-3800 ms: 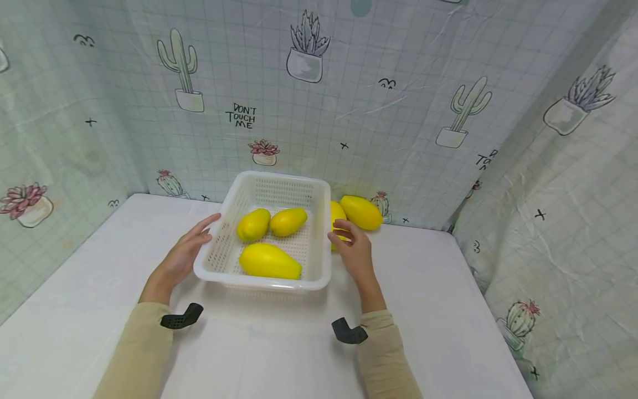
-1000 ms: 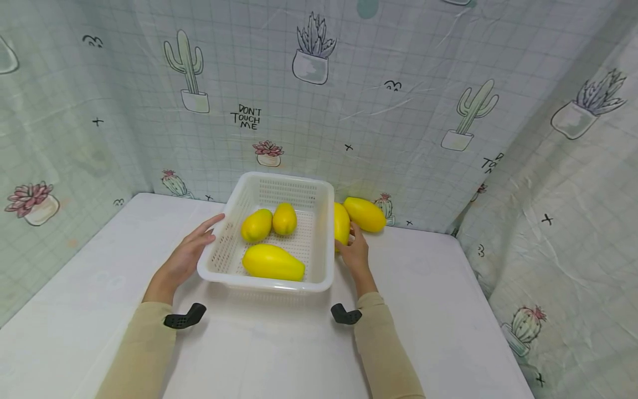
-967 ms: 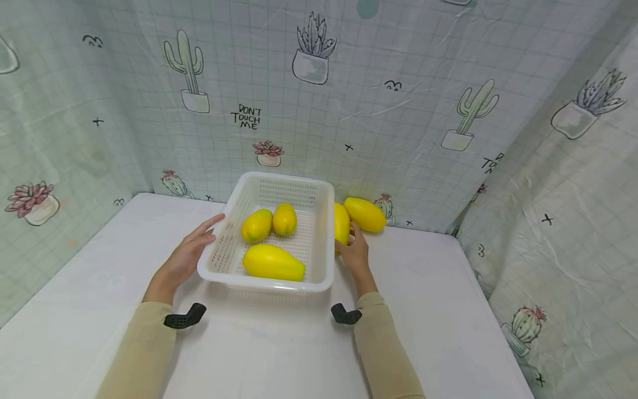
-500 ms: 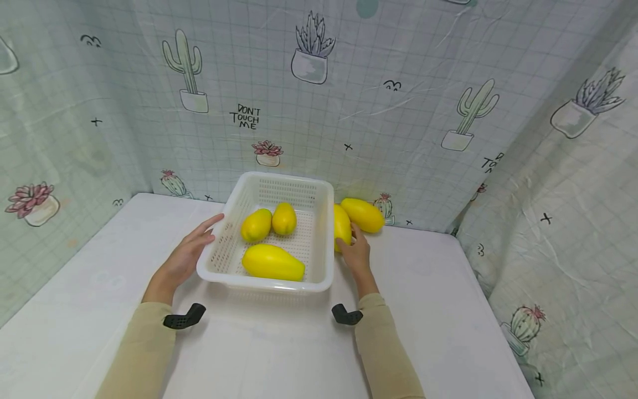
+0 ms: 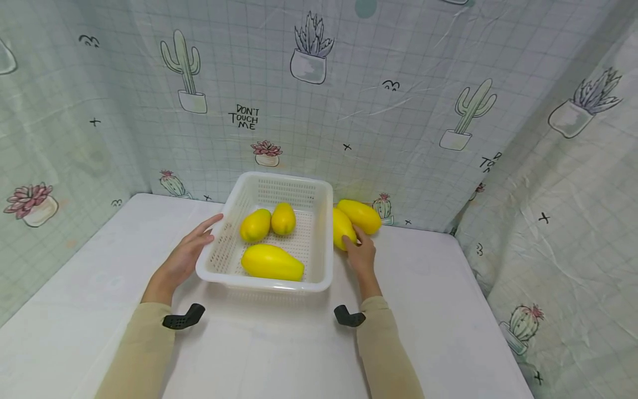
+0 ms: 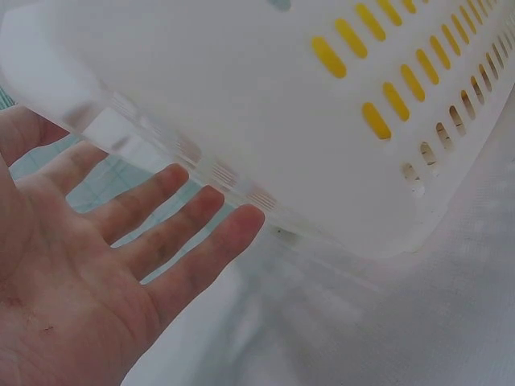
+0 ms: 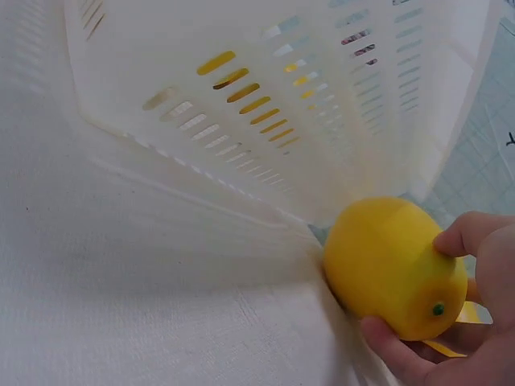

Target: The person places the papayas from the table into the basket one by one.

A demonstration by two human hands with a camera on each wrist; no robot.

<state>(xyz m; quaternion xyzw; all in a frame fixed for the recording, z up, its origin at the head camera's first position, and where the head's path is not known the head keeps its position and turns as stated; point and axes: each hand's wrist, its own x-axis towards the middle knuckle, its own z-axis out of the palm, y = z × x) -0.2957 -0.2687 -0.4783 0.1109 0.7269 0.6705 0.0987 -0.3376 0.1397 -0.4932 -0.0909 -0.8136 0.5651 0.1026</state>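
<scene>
A white plastic basket (image 5: 279, 285) with slotted walls stands on the table. Inside lie two smaller yellow fruits, one at the left (image 5: 256, 225) and one farther right (image 5: 283, 219), and a large yellow papaya (image 5: 272, 262) near the front wall. My left hand (image 5: 185, 256) rests at the basket's left side, its straight fingers (image 6: 211, 245) spread along the outer wall. Beyond the right wall, my right hand (image 5: 361, 254) grips the near end of another yellow papaya (image 5: 343, 228), thumb and fingers round its green-dotted tip in the right wrist view. The basket partly hides this papaya.
Another large yellow fruit (image 5: 360, 215) lies at the back edge, against the gripped papaya. Cactus-printed cloth (image 5: 319, 138) hangs behind and at both sides of the white table (image 5: 279, 349). A black camera mount sits at each wrist.
My right hand, first fingers-up by the basket's right rim, has taken hold of the papaya and swung its near end rightward. One small fruit in the basket has turned. The left hand stays put.
</scene>
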